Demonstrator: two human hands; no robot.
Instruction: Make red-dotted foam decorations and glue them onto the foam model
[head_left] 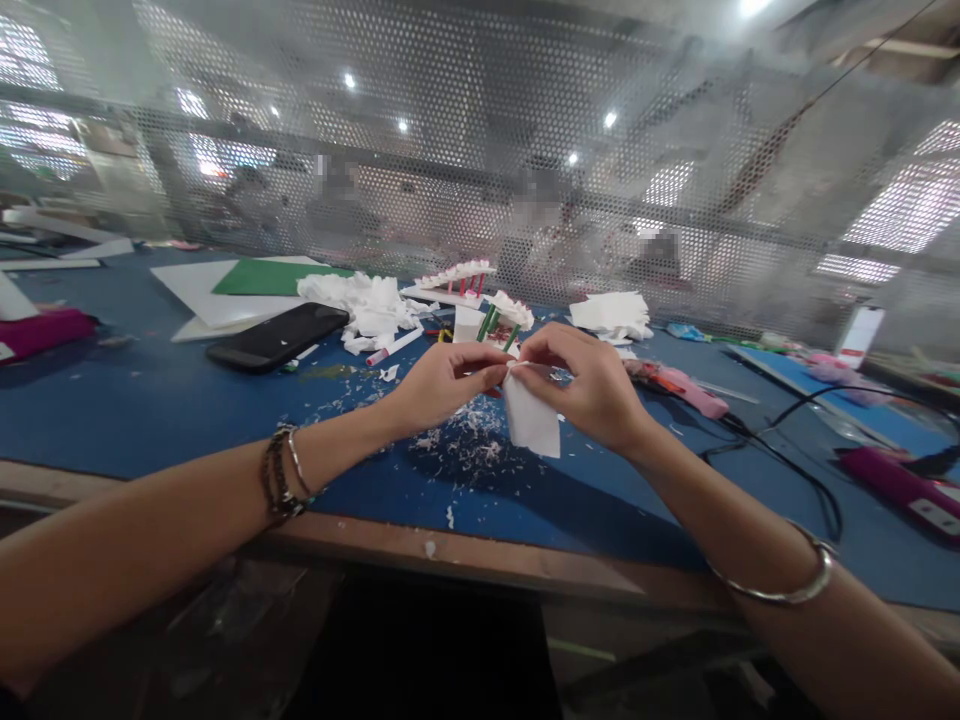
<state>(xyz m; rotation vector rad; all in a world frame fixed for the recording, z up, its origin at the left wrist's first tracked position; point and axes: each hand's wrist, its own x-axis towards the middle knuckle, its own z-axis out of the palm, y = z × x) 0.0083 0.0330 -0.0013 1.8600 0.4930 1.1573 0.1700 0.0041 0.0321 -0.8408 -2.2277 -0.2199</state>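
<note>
A small white paper sheet [534, 418] hangs down from between my two hands, over the blue tabletop. My left hand [454, 382] pinches its top corner with thumb and forefinger. From the other side, my right hand [581, 380] grips the same upper edge, its fingertips almost meeting the left ones. Just behind my fingers stands a small piece with green sticks and a ragged white top [511, 308]. Farther back is a similar piece with red sticks [469, 285]. Whatever lies right between the fingertips is too small to make out.
White paper scraps [480, 440] litter the blue table [150, 420]. A black phone [279, 338], crumpled white paper [367, 305] and a green sheet [274, 278] lie left. At right are stacked white papers [611, 314], a pink tool [686, 388] and a black cable [821, 490]. A perforated metal screen [450, 130] rises behind.
</note>
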